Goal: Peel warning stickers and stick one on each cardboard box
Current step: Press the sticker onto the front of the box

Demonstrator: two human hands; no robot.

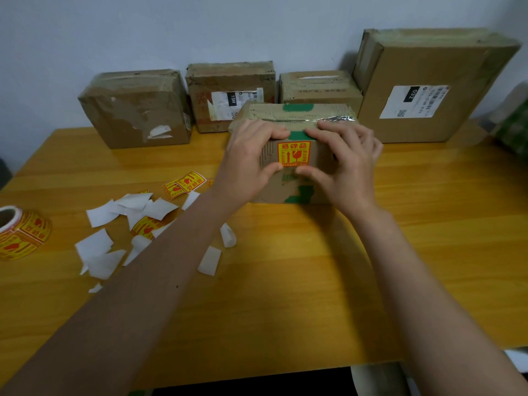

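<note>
- Left hand (248, 159) and right hand (344, 164) both on the front box (288, 184), one at each side of its near face.
- Warning sticker (294, 153), orange with red print, sits flat on that face, right between the two hands.
- Left hand: fingers curled over the box's top edge, thumb tip pressing at the sticker's lower left corner. Grasping the box.
- Right hand: fingers hooked over the top edge too, thumb tip at the sticker's lower right corner. Also grasping the box.
- Front box has green tape patches, one above the sticker between the fingertips, more below the thumbs; shiny clear tape on top just past the right hand's fingers.
- Box stands on the wooden table (314, 281).
- Beyond the hands, against the wall: four more cardboard boxes: far-left box (137, 110), labelled box (228, 92) behind the left hand, low box (320, 87) behind the right hand's fingers, big box (428, 87) to the right of the right hand with a white shipping label.
- No warning sticker visible on those four faces.
- Left of the left forearm: scattered white backing scraps (100, 247) and a few loose stickers (185, 182).
- Sticker roll (20, 232) well to the left of the left arm, at the table edge.
</note>
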